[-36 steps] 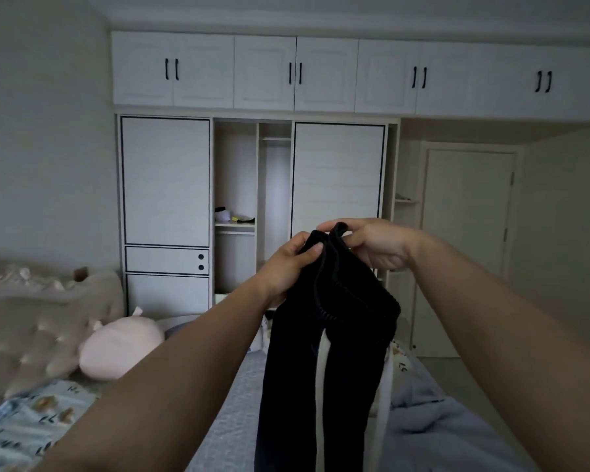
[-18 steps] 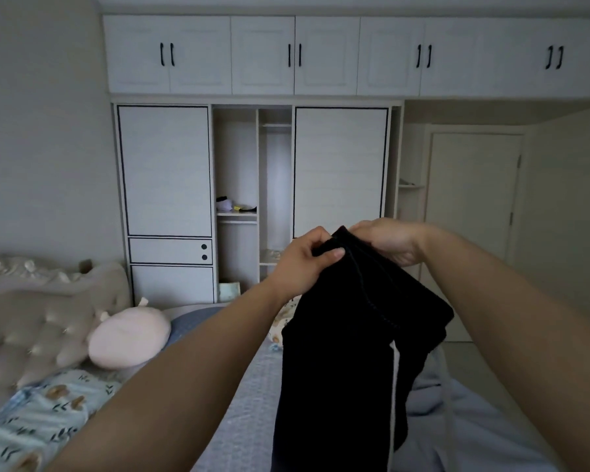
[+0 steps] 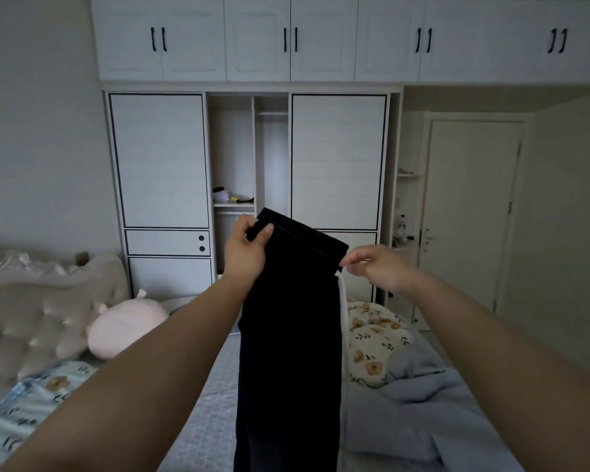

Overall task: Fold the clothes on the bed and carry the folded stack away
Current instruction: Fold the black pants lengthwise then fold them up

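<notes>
Both hands have moved apart since a moment ago, so the top of the black trousers (image 3: 292, 321) is now pulled out flat. Left hand (image 3: 245, 253) curls around the upper left corner, thumb on the front. Right hand (image 3: 377, 267) pinches the right corner with its fingertips. A white stripe shows on the right edge. They hang over the bed (image 3: 212, 420), and their bottom is cut off. Small things on the wardrobe (image 3: 160, 158) shelf are too dim to name.

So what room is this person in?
Most likely a bedroom: there is a bed with a tufted headboard, a pink plush pillow, and a big white wardrobe against the wall.
</notes>
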The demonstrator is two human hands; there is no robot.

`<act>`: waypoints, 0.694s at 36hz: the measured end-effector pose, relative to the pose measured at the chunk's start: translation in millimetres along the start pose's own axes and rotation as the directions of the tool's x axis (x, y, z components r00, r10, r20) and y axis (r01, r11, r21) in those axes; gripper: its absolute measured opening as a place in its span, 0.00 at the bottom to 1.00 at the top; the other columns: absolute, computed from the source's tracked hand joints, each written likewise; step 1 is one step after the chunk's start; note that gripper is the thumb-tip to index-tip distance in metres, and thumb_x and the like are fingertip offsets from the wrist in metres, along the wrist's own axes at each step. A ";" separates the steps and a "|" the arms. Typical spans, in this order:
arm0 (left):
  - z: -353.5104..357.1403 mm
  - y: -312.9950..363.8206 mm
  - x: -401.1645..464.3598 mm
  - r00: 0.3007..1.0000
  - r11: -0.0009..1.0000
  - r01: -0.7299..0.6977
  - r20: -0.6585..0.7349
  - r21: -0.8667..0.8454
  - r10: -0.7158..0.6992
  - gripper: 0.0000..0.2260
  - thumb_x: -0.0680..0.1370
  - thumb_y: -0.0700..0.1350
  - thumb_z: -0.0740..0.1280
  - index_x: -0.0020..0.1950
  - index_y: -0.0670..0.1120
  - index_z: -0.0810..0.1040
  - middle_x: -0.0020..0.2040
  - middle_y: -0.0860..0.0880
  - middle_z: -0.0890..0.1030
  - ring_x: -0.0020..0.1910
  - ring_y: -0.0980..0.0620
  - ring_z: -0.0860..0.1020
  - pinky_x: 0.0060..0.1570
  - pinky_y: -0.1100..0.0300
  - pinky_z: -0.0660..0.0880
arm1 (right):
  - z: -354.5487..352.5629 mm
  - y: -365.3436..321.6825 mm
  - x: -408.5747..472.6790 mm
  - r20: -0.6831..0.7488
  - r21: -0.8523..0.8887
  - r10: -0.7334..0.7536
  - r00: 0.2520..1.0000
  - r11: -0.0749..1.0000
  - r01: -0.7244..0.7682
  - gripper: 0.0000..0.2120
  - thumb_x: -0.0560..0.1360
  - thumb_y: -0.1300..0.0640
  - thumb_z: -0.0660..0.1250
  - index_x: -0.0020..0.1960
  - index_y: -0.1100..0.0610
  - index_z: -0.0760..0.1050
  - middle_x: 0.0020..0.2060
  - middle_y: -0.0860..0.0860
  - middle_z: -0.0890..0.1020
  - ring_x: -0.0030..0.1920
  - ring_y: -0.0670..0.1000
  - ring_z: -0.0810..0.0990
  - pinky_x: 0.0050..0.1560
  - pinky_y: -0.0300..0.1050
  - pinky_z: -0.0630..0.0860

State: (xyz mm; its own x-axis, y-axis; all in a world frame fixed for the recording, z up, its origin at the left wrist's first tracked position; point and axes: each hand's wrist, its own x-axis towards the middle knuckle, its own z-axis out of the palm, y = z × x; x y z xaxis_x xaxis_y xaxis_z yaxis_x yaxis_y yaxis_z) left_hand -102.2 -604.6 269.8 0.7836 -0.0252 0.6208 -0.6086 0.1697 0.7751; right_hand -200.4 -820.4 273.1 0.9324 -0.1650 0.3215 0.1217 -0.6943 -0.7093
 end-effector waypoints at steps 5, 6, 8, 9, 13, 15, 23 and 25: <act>-11.3 -1.7 5.6 0.997 0.996 0.057 0.056 -0.062 -0.054 0.10 0.79 0.42 0.65 0.39 0.48 0.69 0.34 0.54 0.75 0.35 0.57 0.74 0.40 0.59 0.71 | 13.8 16.6 3.2 -0.093 -0.095 -0.058 0.994 0.994 0.050 0.10 0.76 0.60 0.67 0.52 0.45 0.75 0.54 0.50 0.72 0.53 0.52 0.76 0.46 0.40 0.73; -13.4 -1.4 6.7 0.996 0.995 0.067 0.065 -0.071 -0.063 0.10 0.79 0.43 0.65 0.39 0.48 0.69 0.33 0.56 0.76 0.33 0.58 0.74 0.39 0.60 0.71 | 14.6 17.2 4.0 -0.125 -0.103 -0.089 0.988 0.992 0.076 0.12 0.76 0.61 0.67 0.53 0.45 0.75 0.54 0.50 0.71 0.53 0.52 0.76 0.48 0.40 0.72; -16.3 -0.3 8.4 0.993 0.993 0.081 0.088 -0.085 -0.074 0.10 0.79 0.43 0.65 0.39 0.48 0.70 0.30 0.59 0.76 0.31 0.61 0.74 0.35 0.63 0.72 | 16.1 15.5 3.8 -0.171 -0.107 -0.139 0.975 0.987 0.122 0.12 0.75 0.61 0.67 0.53 0.45 0.74 0.54 0.49 0.71 0.50 0.53 0.77 0.52 0.41 0.72; -17.2 0.6 8.7 0.992 0.992 0.084 0.097 -0.095 -0.075 0.10 0.79 0.43 0.65 0.39 0.47 0.70 0.29 0.59 0.76 0.30 0.61 0.75 0.34 0.65 0.72 | 16.3 14.1 3.8 -0.182 -0.111 -0.165 0.969 0.983 0.146 0.12 0.75 0.61 0.67 0.51 0.45 0.74 0.54 0.49 0.71 0.49 0.52 0.77 0.52 0.41 0.72; -18.4 5.8 7.2 0.988 0.975 0.117 0.121 -0.188 -0.096 0.10 0.80 0.42 0.64 0.39 0.47 0.70 0.29 0.58 0.77 0.29 0.61 0.76 0.29 0.67 0.73 | 16.1 6.4 2.9 -0.169 -0.138 -0.266 0.949 0.960 0.245 0.12 0.74 0.58 0.70 0.52 0.43 0.73 0.51 0.43 0.68 0.46 0.39 0.72 0.46 0.25 0.66; -18.9 8.6 6.7 0.986 0.960 0.142 0.121 -0.241 -0.116 0.09 0.80 0.42 0.64 0.40 0.47 0.71 0.30 0.56 0.78 0.29 0.59 0.77 0.29 0.66 0.74 | 15.6 3.1 5.5 -0.151 -0.155 -0.286 0.946 0.952 0.263 0.11 0.73 0.58 0.71 0.49 0.43 0.74 0.48 0.40 0.67 0.45 0.37 0.70 0.49 0.29 0.65; -28.5 6.9 12.8 0.979 0.926 0.204 0.053 -0.318 -0.197 0.07 0.80 0.43 0.64 0.42 0.48 0.73 0.34 0.52 0.79 0.32 0.57 0.78 0.31 0.63 0.75 | 19.8 -11.3 1.0 -0.076 -0.442 -0.452 0.889 0.814 0.377 0.10 0.69 0.53 0.75 0.47 0.57 0.83 0.65 0.50 0.69 0.66 0.52 0.62 0.61 0.39 0.57; -32.9 6.5 15.4 0.980 0.938 0.198 0.028 -0.285 -0.198 0.06 0.80 0.43 0.64 0.42 0.47 0.73 0.36 0.50 0.79 0.33 0.56 0.78 0.32 0.62 0.76 | 19.9 -21.7 0.0 -0.059 -0.487 -0.506 0.860 0.767 0.418 0.10 0.69 0.53 0.74 0.47 0.58 0.83 0.64 0.51 0.71 0.66 0.52 0.63 0.59 0.36 0.57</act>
State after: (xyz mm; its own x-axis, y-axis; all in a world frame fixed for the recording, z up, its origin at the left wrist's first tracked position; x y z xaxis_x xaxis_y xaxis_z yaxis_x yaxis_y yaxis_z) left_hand -90.0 -571.5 280.5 0.8848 -0.0865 0.4578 -0.3798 0.4352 0.8163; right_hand -196.3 -791.4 276.0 0.7203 0.1682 0.6730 0.3172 -0.9427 -0.1039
